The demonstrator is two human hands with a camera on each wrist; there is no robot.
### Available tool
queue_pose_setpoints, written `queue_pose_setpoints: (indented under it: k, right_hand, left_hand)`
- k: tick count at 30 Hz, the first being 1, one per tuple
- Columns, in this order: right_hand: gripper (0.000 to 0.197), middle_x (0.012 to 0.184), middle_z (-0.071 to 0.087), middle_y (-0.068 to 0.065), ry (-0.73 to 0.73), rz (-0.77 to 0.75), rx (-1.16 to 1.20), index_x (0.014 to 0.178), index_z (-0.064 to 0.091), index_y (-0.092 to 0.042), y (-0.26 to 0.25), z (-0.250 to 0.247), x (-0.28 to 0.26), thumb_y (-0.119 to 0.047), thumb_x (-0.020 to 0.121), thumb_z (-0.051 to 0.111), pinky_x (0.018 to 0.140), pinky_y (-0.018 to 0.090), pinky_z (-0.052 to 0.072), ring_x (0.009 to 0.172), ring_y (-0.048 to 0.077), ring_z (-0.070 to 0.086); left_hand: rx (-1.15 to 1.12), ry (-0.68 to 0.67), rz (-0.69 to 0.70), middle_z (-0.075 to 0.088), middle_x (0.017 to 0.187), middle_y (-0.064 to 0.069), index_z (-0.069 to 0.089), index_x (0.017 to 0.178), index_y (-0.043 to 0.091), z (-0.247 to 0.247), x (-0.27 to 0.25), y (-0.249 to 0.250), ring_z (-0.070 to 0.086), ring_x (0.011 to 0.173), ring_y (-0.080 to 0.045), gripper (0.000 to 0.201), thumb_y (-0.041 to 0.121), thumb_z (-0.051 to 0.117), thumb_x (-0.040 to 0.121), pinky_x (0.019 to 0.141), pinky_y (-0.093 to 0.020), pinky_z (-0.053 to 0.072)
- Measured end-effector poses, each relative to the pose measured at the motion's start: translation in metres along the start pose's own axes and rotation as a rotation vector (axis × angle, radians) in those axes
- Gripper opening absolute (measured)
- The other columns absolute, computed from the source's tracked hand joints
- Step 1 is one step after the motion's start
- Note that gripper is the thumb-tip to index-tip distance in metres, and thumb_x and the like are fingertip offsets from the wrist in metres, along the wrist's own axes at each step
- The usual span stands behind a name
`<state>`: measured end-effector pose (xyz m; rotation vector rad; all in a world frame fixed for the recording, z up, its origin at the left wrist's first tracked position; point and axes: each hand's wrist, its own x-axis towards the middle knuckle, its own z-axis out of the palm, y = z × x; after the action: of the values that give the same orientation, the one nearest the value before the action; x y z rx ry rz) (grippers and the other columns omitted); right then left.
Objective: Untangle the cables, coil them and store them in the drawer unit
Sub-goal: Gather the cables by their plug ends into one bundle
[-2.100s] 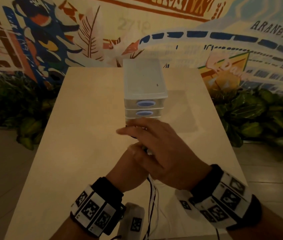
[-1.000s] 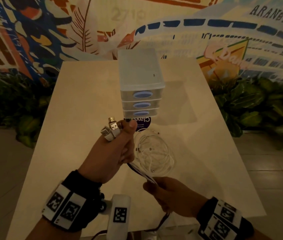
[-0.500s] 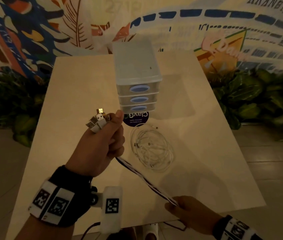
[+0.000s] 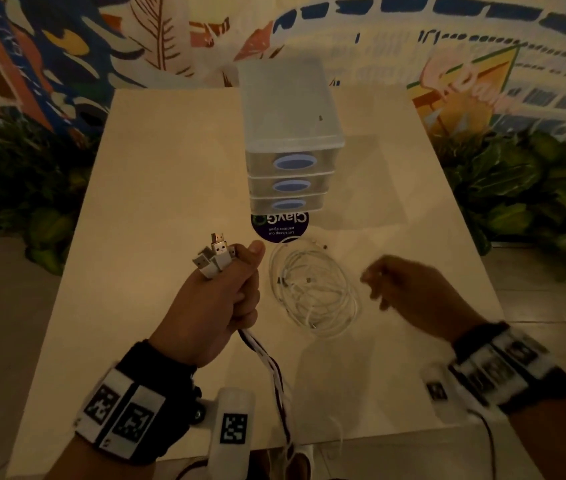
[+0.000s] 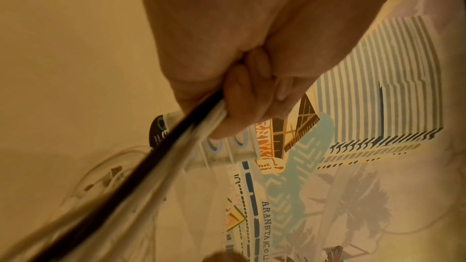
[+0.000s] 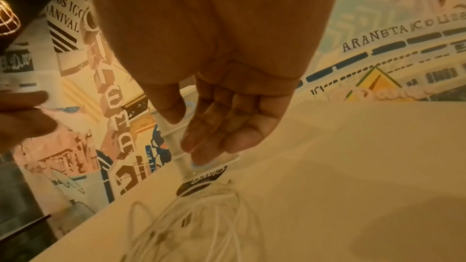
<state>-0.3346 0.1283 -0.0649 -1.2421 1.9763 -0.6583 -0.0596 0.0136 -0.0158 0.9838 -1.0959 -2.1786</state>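
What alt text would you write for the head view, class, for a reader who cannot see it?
A left hand grips a bundle of cables, plugs up, above a table. The right hand hovers open by a white coil, before a closed drawer unit.

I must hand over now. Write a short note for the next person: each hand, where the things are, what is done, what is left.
Left hand: grips a bundle of cables, plugs up, ends hanging over the table edge.
Right hand: open, holds nothing, above the table.
White cable coil lies before the drawer unit, drawers closed.
Done: one coil.
Left: coil the bundle, store everything.
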Motion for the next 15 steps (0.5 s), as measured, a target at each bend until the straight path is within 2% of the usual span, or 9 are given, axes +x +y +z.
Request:
queue_pose_setpoints:
  k: [4, 5, 8, 11, 13, 15]
  right_hand:
    - [0.021, 0.085, 0.071, -0.005, -0.007, 0.051, -0.109, 0.096, 0.067, -0.024, -0.003, 0.014, 0.06, -0.044, 0.095, 0.061, 0.081, 0.04, 0.057, 0.077, 0.017, 0.068]
    - [0.023, 0.087, 0.07, -0.005, -0.014, 0.067, -0.171, 0.096, 0.067, -0.025, -0.004, 0.019, 0.067, -0.047, 0.095, 0.061, 0.084, 0.041, 0.056, 0.081, 0.018, 0.067]
    - [0.028, 0.085, 0.065, -0.01, -0.041, 0.058, -0.323, 0.094, 0.065, -0.028, -0.011, 0.032, 0.069, -0.055, 0.094, 0.059, 0.079, 0.035, 0.051, 0.083, 0.016, 0.062]
    - [0.025, 0.074, 0.059, -0.012, -0.099, -0.104, -0.369, 0.09, 0.064, -0.032, -0.015, 0.048, 0.053, -0.057, 0.091, 0.062, 0.065, 0.025, 0.042, 0.071, 0.003, 0.056]
    - [0.017, 0.079, 0.056, -0.013, -0.117, -0.231, -0.368, 0.095, 0.065, -0.033, -0.013, 0.059, 0.046, -0.049, 0.094, 0.062, 0.065, 0.021, 0.038, 0.071, 0.0, 0.053]
    - [0.009, 0.084, 0.053, -0.014, -0.061, -0.287, -0.331, 0.103, 0.066, -0.032, -0.008, 0.065, 0.05, -0.035, 0.099, 0.059, 0.069, 0.02, 0.038, 0.073, -0.002, 0.051]
  left_hand:
    - [-0.002, 0.029, -0.007, 0.018, 0.058, 0.002, 0.029, 0.068, 0.018, -0.008, 0.001, -0.006, 0.014, 0.044, -0.011, 0.041, 0.024, 0.05, 0.103, 0.04, -0.02, 0.025]
    - [0.004, 0.041, -0.01, 0.017, 0.058, 0.002, 0.026, 0.07, 0.018, -0.011, 0.002, -0.006, 0.014, 0.044, -0.011, 0.042, 0.024, 0.051, 0.103, 0.04, -0.021, 0.025]
    - [0.028, 0.077, -0.007, 0.015, 0.059, 0.0, 0.018, 0.074, 0.017, -0.023, 0.004, -0.007, 0.014, 0.044, -0.011, 0.044, 0.024, 0.051, 0.103, 0.039, -0.022, 0.026]
    - [0.039, 0.103, -0.013, 0.014, 0.061, 0.0, 0.022, 0.072, 0.018, -0.033, 0.007, -0.01, 0.014, 0.045, -0.011, 0.043, 0.024, 0.052, 0.103, 0.04, -0.022, 0.026]
    - [0.041, 0.107, -0.017, 0.014, 0.062, 0.0, 0.028, 0.069, 0.02, -0.036, 0.009, -0.012, 0.014, 0.045, -0.012, 0.041, 0.025, 0.053, 0.102, 0.041, -0.022, 0.025]
    - [0.046, 0.112, -0.014, 0.015, 0.06, 0.001, 0.03, 0.068, 0.02, -0.038, 0.01, -0.015, 0.014, 0.044, -0.011, 0.04, 0.025, 0.054, 0.1, 0.041, -0.022, 0.024]
